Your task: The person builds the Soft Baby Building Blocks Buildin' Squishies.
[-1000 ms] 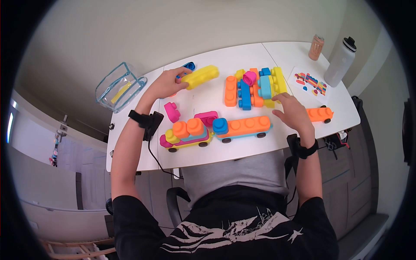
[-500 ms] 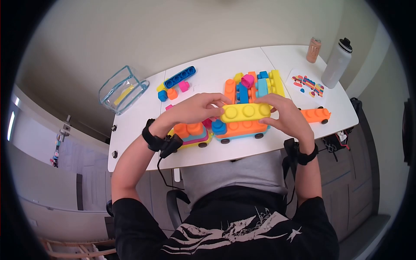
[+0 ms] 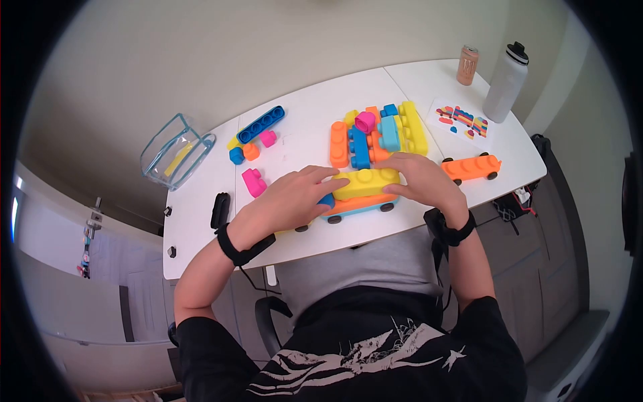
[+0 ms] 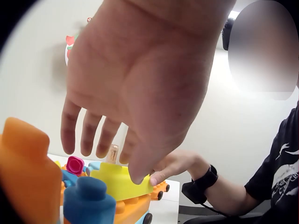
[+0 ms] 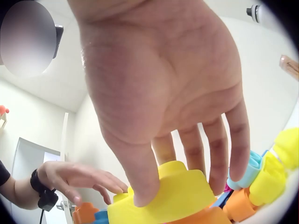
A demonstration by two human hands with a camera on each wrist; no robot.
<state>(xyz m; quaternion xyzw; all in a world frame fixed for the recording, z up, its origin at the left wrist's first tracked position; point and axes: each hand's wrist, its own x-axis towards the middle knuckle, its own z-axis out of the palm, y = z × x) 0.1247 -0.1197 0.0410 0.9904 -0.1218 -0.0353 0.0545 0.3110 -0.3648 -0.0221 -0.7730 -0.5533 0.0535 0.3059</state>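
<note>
A long yellow block (image 3: 367,184) lies along the orange block (image 3: 367,202) on the blue-based wheeled car, beside a small blue block (image 3: 327,201). My left hand (image 3: 288,199) holds its left end, with the thumb on the near side in the left wrist view (image 4: 140,79). At the other end my right hand (image 3: 426,181) grips it between thumb and fingers, as the right wrist view also shows (image 5: 168,93). My left hand and forearm hide most of the car at the left.
Several stacked blocks (image 3: 339,144) stand behind the car. An orange wheeled car (image 3: 471,168) is at right, near a picture sheet (image 3: 462,124), a bottle (image 3: 506,84) and a can (image 3: 468,65). Left are a long blue block (image 3: 261,124), a pink block (image 3: 254,182) and a clear case (image 3: 175,157).
The yellow block came from the back left, held by my left hand, to above the car, then down onto its orange block. My right hand moved in and took its right end.
</note>
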